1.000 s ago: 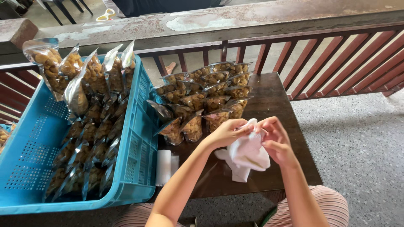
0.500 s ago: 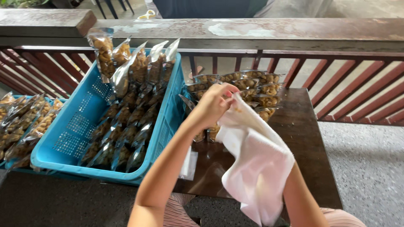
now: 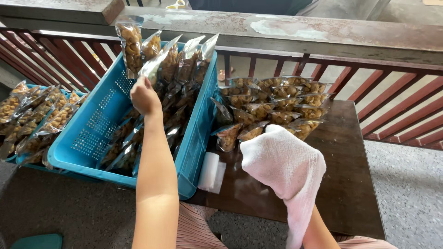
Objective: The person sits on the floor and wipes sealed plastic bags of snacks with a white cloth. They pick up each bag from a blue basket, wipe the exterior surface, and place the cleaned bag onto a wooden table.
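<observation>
My left hand [image 3: 146, 97] reaches into the blue plastic crate [image 3: 99, 138] and closes on the lower end of a clear snack packet [image 3: 157, 60]; its fingers are turned away from me. The crate holds several rows of upright packets of brown snacks [image 3: 180, 69]. A white cloth [image 3: 286, 170] is draped over my right hand like a mitt above the dark wooden table [image 3: 350, 184]. That hand is hidden under the cloth, and only its forearm [image 3: 318, 230] shows below.
More snack packets [image 3: 272, 103] lie in rows on the table's far side. A small white roll [image 3: 209, 171] lies by the crate. A second blue crate of packets [image 3: 27, 115] stands at the left. A red railing [image 3: 397, 97] and a concrete ledge [image 3: 323, 34] run behind.
My left hand has let go of the cloth and moved left into the crate onto a packet. The cloth now hangs over my right hand alone, lower and nearer to me.
</observation>
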